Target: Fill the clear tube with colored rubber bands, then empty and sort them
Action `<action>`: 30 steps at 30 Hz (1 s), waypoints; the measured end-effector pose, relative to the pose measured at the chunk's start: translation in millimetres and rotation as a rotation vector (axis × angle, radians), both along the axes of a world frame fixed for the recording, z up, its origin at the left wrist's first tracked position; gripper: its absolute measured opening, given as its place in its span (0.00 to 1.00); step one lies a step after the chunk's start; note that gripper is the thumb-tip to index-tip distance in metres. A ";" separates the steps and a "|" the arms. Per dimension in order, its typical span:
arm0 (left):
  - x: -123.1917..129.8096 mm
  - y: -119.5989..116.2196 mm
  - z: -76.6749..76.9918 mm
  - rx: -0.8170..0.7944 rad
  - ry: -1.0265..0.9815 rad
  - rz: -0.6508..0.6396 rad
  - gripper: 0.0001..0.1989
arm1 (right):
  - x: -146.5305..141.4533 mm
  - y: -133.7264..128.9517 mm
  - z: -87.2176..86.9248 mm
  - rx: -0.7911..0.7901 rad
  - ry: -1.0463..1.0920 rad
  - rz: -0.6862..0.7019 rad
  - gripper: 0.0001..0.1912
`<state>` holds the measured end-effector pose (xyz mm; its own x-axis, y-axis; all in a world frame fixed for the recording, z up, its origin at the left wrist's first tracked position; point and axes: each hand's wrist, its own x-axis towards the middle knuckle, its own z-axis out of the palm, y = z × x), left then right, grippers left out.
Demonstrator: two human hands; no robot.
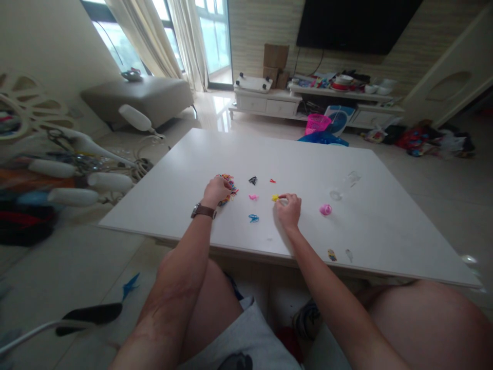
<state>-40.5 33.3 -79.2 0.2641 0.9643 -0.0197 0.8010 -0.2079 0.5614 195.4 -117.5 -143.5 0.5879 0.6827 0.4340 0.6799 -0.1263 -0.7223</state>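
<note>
My left hand (216, 191), with a brown-strapped watch at the wrist, reaches into a mixed pile of small colourful rubber bands (233, 193). Its fingers are closed at the pile, and what they pinch is hidden. My right hand (290, 209) has thumb and forefinger together on a small heap of yellow rubber bands (275, 198). Between the hands lie separate little groups: black bands (253, 180), pink bands (253, 197) and blue bands (253, 218). A few red bands (272, 181) lie beyond the yellow heap.
On the white table (215, 149), right of my right hand, are a round pink object (325, 209), a clear container (352, 179) and a clear ring-shaped lid (336, 195). Two small flat pieces, one a yellow figure (332, 255), lie near the front edge. A lamp's white shades (110, 181) stand left.
</note>
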 end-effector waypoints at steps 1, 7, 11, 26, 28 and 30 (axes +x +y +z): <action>0.6 0.6 -1.9 -0.006 0.016 -0.008 0.06 | 0.1 0.1 -0.1 -0.003 -0.002 -0.003 0.04; 5.1 0.1 -8.6 -0.025 0.054 -0.030 0.06 | 0.6 0.8 -1.3 -0.002 -0.006 -0.017 0.03; 7.4 -2.7 -6.5 -0.016 0.093 -0.039 0.05 | 1.1 1.3 -3.2 -0.005 -0.031 -0.019 0.04; 3.8 -2.7 3.0 -0.065 -0.033 -0.123 0.03 | -0.2 1.0 -2.2 0.000 -0.019 -0.014 0.05; 4.7 -3.6 4.2 -0.057 -0.046 -0.145 0.04 | -0.5 0.7 -1.4 -0.018 -0.011 -0.014 0.05; 6.0 -4.8 5.3 -0.024 -0.061 -0.169 0.04 | -0.9 0.4 -0.2 -0.030 -0.007 -0.011 0.04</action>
<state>-34.5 28.5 -73.8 0.4241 0.9053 -0.0214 0.7200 -0.3228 0.6144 194.5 -117.1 -143.6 0.5922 0.6892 0.4176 0.6835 -0.1551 -0.7133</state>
